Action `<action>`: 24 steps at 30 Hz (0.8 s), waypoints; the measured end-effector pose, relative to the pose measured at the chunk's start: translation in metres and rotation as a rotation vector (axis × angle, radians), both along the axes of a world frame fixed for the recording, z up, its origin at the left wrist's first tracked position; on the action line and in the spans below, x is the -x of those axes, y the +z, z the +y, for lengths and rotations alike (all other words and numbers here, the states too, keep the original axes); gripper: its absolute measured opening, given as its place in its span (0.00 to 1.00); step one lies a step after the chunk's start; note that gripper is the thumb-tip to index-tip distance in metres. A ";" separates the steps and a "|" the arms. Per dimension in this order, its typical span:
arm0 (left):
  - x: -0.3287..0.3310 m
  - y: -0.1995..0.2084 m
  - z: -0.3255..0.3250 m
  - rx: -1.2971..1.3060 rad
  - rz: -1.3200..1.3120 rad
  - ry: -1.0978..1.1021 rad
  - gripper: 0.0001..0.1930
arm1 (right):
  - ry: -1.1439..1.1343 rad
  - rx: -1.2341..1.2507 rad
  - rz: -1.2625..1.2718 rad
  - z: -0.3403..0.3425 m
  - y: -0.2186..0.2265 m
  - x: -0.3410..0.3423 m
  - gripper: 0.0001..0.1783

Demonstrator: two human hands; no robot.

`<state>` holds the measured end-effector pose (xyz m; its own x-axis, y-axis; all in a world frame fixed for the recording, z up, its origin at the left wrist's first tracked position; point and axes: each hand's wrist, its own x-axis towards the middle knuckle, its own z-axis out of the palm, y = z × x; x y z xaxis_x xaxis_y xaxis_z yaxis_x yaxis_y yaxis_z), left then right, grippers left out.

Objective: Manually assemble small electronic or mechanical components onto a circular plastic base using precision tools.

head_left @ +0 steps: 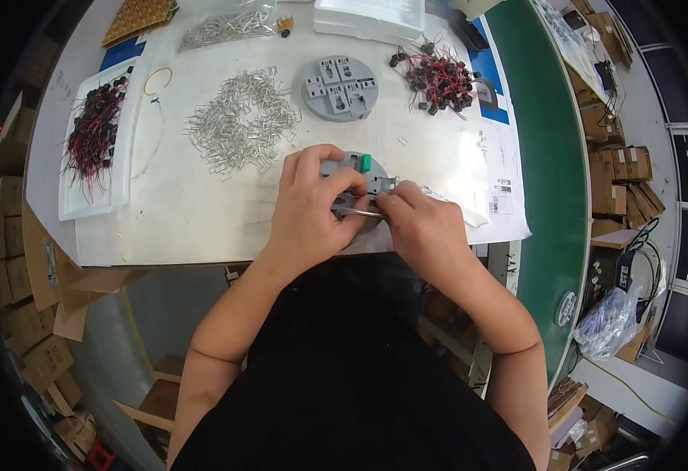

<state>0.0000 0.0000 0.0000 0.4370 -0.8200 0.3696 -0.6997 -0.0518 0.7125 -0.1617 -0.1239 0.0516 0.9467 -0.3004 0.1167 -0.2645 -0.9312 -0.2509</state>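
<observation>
A round grey fixture (379, 166) lies near the table's front edge, partly covered by both my hands. A small green block (366, 162) stands on its far part. My left hand (312, 206) curls over the fixture's left side, thumb and fingers closed; whatever lies between its fingertips is hidden. A slim, shiny metal tool, like tweezers (357, 212), lies across the fixture beside my left thumb. Its right end runs under the closed fingers of my right hand (429, 231), which seem to grip it. Small parts between the hands are too covered to tell.
Another round grey fixture (340, 88) lies farther back. Loose metal clips (242, 118) form a pile at left, with a bag of clips (230, 30) behind. Red-and-black wired parts (438, 78) lie at right; similar ones fill a white tray (116, 200). A white box (369, 27) stands at the back.
</observation>
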 end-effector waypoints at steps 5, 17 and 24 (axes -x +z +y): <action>0.003 0.001 0.001 0.008 0.068 0.003 0.12 | 0.058 -0.014 0.035 -0.003 0.009 -0.003 0.08; 0.002 0.004 -0.001 0.000 0.057 0.020 0.09 | -0.134 -1.171 -0.789 -0.004 -0.022 -0.021 0.29; 0.001 0.002 -0.001 -0.007 0.059 0.028 0.08 | 0.102 -1.081 -0.932 0.006 -0.052 -0.035 0.34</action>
